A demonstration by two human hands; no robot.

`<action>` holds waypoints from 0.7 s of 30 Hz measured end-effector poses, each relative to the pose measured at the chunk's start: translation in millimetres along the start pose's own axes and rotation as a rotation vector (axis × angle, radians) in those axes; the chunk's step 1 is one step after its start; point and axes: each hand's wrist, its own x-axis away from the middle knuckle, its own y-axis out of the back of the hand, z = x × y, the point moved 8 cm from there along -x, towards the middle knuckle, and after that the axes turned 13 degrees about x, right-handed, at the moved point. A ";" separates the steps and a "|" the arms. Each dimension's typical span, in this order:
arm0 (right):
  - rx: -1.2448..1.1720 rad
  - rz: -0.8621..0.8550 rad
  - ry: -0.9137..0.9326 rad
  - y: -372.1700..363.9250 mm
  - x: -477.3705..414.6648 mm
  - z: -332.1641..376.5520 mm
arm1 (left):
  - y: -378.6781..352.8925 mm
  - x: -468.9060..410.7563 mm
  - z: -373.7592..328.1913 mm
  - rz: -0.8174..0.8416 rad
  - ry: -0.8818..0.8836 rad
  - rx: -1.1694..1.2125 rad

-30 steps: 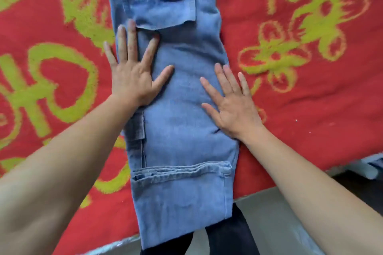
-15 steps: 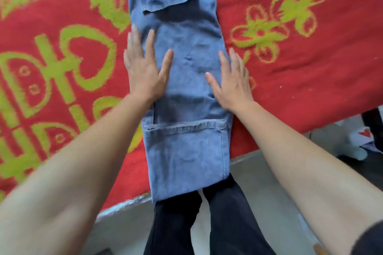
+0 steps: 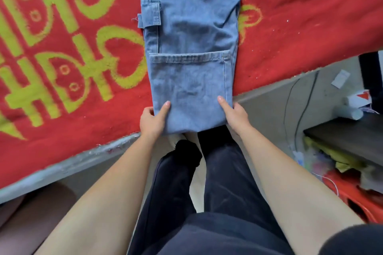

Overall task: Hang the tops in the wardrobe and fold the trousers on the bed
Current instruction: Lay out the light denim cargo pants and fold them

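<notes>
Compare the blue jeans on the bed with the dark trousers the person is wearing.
The blue jeans are light denim; the dark trousers look near black. The jeans lie flat on the red bedspread, the left hand and right hand gripping their near end; the dark trousers are being worn. The jeans show patch pockets; the dark trousers show none. Both are long-legged.

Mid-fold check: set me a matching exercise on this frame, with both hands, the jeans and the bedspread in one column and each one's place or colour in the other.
Things:
1. left hand
2. right hand
3. jeans
4. bedspread

Place or colour:
A. red with a green pattern
B. pinches the jeans' near right corner
C. pale blue, lying lengthwise on the bedspread
D. pinches the jeans' near left corner

Pairs: 1-D; 2-B; 3-C; 4-A
</notes>
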 end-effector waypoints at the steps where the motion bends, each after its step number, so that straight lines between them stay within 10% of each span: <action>1: -0.051 0.046 0.004 1.7 2.6 -1.1 | -0.9 -0.8 -0.6 0.033 0.029 0.039; 11: -0.301 0.247 -0.018 59.5 61.2 50.5 | 11.6 59.9 -63.7 0.272 0.365 0.304; 21: -0.777 0.271 0.140 168.3 26.3 254.4 | 5.0 22.3 -307.9 0.303 0.127 0.545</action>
